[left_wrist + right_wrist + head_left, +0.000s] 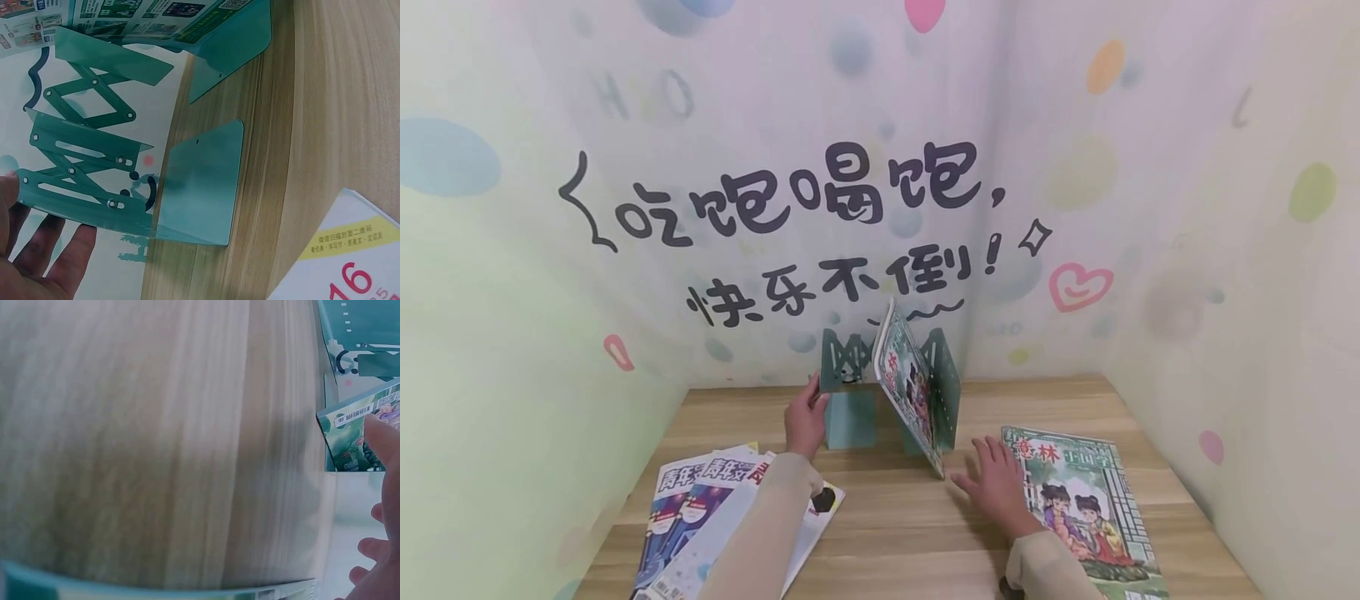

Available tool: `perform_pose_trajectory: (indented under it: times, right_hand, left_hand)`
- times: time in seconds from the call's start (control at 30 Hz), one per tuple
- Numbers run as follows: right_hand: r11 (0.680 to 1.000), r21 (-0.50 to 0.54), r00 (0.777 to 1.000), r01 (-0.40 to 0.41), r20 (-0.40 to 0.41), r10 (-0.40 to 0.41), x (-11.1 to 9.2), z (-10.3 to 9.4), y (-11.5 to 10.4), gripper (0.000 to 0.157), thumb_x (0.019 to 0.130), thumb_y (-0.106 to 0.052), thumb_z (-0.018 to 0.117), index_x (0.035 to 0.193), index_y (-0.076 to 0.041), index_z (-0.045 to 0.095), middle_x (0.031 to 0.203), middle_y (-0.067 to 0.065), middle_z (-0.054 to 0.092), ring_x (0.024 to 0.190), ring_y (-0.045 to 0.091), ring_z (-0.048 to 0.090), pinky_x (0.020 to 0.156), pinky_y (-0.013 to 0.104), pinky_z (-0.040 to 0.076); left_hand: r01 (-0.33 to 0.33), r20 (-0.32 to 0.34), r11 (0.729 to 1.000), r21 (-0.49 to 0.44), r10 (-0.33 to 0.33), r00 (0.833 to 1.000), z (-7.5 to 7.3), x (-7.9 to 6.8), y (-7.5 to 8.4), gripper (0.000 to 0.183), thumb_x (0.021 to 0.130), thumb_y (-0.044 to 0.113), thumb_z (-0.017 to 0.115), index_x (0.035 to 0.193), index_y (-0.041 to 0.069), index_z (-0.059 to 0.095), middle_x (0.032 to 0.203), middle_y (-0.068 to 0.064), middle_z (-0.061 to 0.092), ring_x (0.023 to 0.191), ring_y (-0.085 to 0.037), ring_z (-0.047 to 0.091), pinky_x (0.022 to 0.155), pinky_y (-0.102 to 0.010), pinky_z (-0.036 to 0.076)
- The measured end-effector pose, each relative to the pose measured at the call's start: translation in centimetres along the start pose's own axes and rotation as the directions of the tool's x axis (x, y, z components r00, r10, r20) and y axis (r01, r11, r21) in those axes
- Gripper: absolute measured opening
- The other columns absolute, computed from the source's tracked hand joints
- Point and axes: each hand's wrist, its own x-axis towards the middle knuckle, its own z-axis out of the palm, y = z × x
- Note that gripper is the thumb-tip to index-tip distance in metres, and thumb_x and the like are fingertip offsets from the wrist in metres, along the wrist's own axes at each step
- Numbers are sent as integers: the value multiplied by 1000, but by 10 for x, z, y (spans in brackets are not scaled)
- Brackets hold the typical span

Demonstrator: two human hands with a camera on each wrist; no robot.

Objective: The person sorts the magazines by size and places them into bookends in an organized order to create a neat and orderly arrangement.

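Note:
A green metal expandable bookend (851,422) with crisscross linkage arms stands at the back of the table. My left hand (805,425) grips its left end panel; in the left wrist view the fingers (74,256) lie along the panel's outer side. One magazine (908,387) stands tilted within the bookend, near the right panel (950,392). My right hand (1000,487) holds nothing, its fingers loosely spread just right of that magazine. Beside it, a second magazine (1086,508) with two illustrated figures on its cover lies flat, its left edge partly behind the hand.
Several fanned magazines (681,508) lie at the table's left front, partly covered by my left sleeve (760,533). A printed curtain (760,75) hangs behind the wooden table (895,533) and along its sides.

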Motion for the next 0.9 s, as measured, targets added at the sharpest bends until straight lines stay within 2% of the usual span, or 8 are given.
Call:
perform_pose_trajectory:
  times: [0.17,0.37,0.57,0.7,0.9]
  right_hand:
    - [999,-34,999,-23,37,24,-1,4,7,84,80,-50,74,144,-4,43,149,24,34,137,47,24,108,68,15]
    - [996,-75,996,-42,79,48,-5,1,12,90,77,-52,75,146,-7,40,152,25,29,138,49,19,107,71,10]
    - [993,-95,990,-67,117,78,-8,-1,24,98,75,-61,72,149,-9,37,154,25,24,140,51,11,105,74,1]
    - [990,-75,984,-117,128,126,-8,-3,30,102,72,-63,73,150,-9,35,154,26,22,139,54,9,102,76,-4]
    - [976,-59,958,-211,185,218,-8,-8,34,106,71,-59,76,153,-10,29,156,27,13,138,56,0,98,79,-7]
  left_hand:
    - [-2,5,1000,2,2,1000,0,1,0,49,101,14,53,148,18,41,141,-13,51,124,-30,53,99,-43,46]
    - [7,-3,1000,12,-7,1000,0,1,0,48,101,13,53,148,14,42,141,-11,52,123,-30,54,99,-44,46]
    - [4,-6,1000,10,-4,1000,0,2,-2,48,100,13,53,147,13,43,140,-14,52,123,-30,54,99,-43,47]
    - [5,2,1000,8,-5,1000,0,2,-1,49,101,12,53,148,17,42,141,-15,52,123,-30,54,99,-43,46]
    - [8,3,1000,5,-8,1000,-1,2,0,49,100,12,53,148,18,42,141,-15,51,124,-30,53,100,-43,46]
